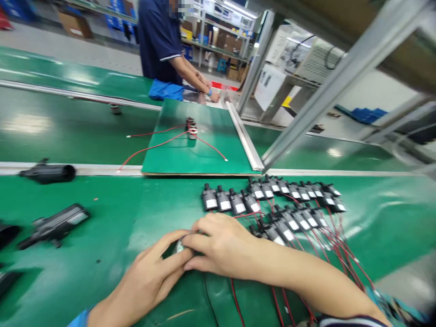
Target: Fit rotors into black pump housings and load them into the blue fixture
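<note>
My left hand (153, 272) and my right hand (220, 245) meet low in the middle of the view. Between their fingertips sits a small rounded part with a pale face (179, 246); fingers cover most of it, so its full shape is hidden. Both hands are closed on it, just above the green bench mat (112, 290). A black wire (208, 299) and a red wire (235, 297) run down beneath my right hand. Right beyond that hand stand rows of small black pump-like units (224, 200) with white labels and red leads.
Black tubular housings (54, 222) lie at the left. A raised green board (200, 156) carries a small wired motor-like part (191, 129). Metal frame bars (327, 77) slant across the right. A co-worker in a dark shirt (158, 41) works across the bench.
</note>
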A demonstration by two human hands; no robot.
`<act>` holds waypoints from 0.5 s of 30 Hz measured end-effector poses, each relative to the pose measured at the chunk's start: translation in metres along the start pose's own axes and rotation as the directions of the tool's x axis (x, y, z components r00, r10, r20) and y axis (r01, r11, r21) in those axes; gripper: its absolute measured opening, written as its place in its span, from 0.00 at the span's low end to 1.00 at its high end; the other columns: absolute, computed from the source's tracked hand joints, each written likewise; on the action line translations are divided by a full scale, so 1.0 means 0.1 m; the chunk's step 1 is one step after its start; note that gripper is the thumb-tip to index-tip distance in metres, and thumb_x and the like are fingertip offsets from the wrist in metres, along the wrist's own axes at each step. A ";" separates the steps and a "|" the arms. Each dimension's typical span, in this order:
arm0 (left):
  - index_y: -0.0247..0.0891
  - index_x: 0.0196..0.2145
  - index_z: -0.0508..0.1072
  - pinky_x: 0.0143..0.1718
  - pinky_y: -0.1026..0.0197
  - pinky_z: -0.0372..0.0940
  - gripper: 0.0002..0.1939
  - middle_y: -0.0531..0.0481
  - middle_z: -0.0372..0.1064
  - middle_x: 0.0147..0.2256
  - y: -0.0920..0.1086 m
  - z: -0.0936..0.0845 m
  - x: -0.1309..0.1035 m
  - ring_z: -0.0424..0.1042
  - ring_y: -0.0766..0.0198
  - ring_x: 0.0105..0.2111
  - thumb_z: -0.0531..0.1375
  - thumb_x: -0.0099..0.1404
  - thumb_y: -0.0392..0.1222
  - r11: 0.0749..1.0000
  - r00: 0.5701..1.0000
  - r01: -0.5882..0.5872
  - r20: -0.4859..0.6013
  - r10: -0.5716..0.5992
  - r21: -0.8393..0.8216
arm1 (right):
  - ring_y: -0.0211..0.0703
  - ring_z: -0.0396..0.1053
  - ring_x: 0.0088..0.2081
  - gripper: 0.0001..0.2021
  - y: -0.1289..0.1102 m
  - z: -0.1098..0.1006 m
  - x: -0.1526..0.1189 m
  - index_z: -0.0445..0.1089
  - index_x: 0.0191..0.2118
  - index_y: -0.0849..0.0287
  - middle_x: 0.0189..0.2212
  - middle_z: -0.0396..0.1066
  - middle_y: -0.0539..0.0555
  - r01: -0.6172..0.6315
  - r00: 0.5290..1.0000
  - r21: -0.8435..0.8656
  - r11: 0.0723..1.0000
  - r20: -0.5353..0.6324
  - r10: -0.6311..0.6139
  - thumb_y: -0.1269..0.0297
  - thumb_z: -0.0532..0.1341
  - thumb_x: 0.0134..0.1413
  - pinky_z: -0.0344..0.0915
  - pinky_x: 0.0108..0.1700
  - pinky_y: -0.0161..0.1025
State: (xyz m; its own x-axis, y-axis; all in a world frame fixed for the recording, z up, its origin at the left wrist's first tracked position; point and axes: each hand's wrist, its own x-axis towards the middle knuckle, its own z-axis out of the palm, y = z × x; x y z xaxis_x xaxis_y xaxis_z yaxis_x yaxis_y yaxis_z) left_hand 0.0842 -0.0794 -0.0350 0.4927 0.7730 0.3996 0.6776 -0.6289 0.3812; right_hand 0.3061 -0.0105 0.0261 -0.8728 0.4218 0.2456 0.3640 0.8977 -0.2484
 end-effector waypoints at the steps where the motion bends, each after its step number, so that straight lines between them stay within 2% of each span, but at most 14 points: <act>1: 0.46 0.51 0.72 0.48 0.64 0.70 0.14 0.45 0.62 0.58 -0.04 0.02 -0.03 0.72 0.60 0.51 0.55 0.71 0.36 0.998 0.999 -0.029 -0.033 0.030 0.047 | 0.45 0.67 0.39 0.20 -0.01 0.02 0.00 0.72 0.47 0.58 0.40 0.71 0.54 0.012 1.000 -0.045 0.999 -0.008 -0.013 0.46 0.55 0.66 0.65 0.40 0.42; 4: 0.46 0.51 0.73 0.45 0.67 0.72 0.13 0.45 0.63 0.57 -0.19 0.11 -0.07 0.75 0.62 0.46 0.56 0.70 0.40 0.990 0.994 -0.083 -0.054 0.090 0.113 | 0.44 0.66 0.38 0.21 -0.01 0.11 -0.02 0.70 0.48 0.57 0.40 0.70 0.53 -0.014 0.999 -0.138 0.990 -0.033 0.010 0.47 0.49 0.70 0.64 0.38 0.42; 6: 0.46 0.51 0.73 0.44 0.67 0.72 0.13 0.45 0.65 0.56 -0.24 0.15 -0.04 0.77 0.62 0.45 0.56 0.70 0.43 0.995 0.998 -0.058 -0.019 0.059 0.083 | 0.45 0.67 0.39 0.21 -0.02 0.11 -0.05 0.69 0.48 0.57 0.40 0.70 0.53 -0.059 0.998 -0.163 0.985 -0.031 0.055 0.47 0.47 0.71 0.65 0.39 0.42; 8: 0.48 0.52 0.71 0.48 0.64 0.72 0.14 0.46 0.67 0.55 -0.22 0.13 0.00 0.76 0.60 0.48 0.57 0.70 0.43 0.999 1.000 0.018 0.018 -0.017 -0.027 | 0.45 0.69 0.40 0.23 -0.07 0.01 -0.10 0.69 0.49 0.58 0.40 0.70 0.54 -0.112 0.994 -0.151 0.982 -0.021 0.110 0.46 0.47 0.70 0.67 0.39 0.42; 10: 0.49 0.56 0.65 0.51 0.61 0.71 0.18 0.46 0.69 0.54 -0.10 0.04 0.02 0.75 0.58 0.50 0.58 0.70 0.43 0.959 0.988 0.150 0.074 -0.136 -0.239 | 0.44 0.71 0.41 0.22 -0.20 -0.14 -0.17 0.64 0.57 0.58 0.44 0.71 0.55 -0.176 0.984 -0.097 0.980 0.013 0.178 0.48 0.49 0.70 0.69 0.36 0.40; 11: 0.50 0.58 0.61 0.51 0.59 0.71 0.21 0.46 0.71 0.53 0.00 -0.01 0.03 0.75 0.58 0.50 0.59 0.70 0.43 0.899 0.971 0.233 0.138 -0.195 -0.371 | 0.43 0.73 0.41 0.23 -0.27 -0.22 -0.22 0.60 0.61 0.57 0.47 0.72 0.55 -0.195 0.979 -0.058 0.979 0.040 0.198 0.49 0.52 0.69 0.70 0.34 0.38; 13: 0.52 0.61 0.52 0.49 0.57 0.73 0.28 0.47 0.73 0.50 0.23 -0.09 0.06 0.76 0.58 0.47 0.60 0.69 0.46 0.686 0.914 0.398 0.325 -0.242 -0.609 | 0.42 0.75 0.39 0.25 -0.39 -0.30 -0.34 0.57 0.65 0.53 0.54 0.70 0.56 -0.164 0.983 0.010 0.986 0.087 0.163 0.53 0.57 0.67 0.70 0.27 0.35; 15: 0.54 0.61 0.49 0.45 0.58 0.73 0.33 0.49 0.74 0.48 0.43 -0.11 0.11 0.78 0.59 0.44 0.63 0.66 0.50 0.454 0.845 0.522 0.510 -0.160 -0.722 | 0.41 0.77 0.34 0.21 -0.48 -0.24 -0.49 0.62 0.62 0.52 0.55 0.71 0.55 -0.067 0.995 0.057 0.996 0.071 0.063 0.57 0.58 0.65 0.69 0.23 0.33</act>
State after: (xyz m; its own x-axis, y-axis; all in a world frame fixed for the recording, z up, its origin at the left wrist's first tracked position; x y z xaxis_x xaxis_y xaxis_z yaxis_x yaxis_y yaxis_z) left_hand 0.1132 -0.0985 -0.0051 0.5864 0.7963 -0.1482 0.1705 0.0576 0.9837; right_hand 0.3397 -0.0710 0.0486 -0.8689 0.4676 0.1624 0.4028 0.8586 -0.3172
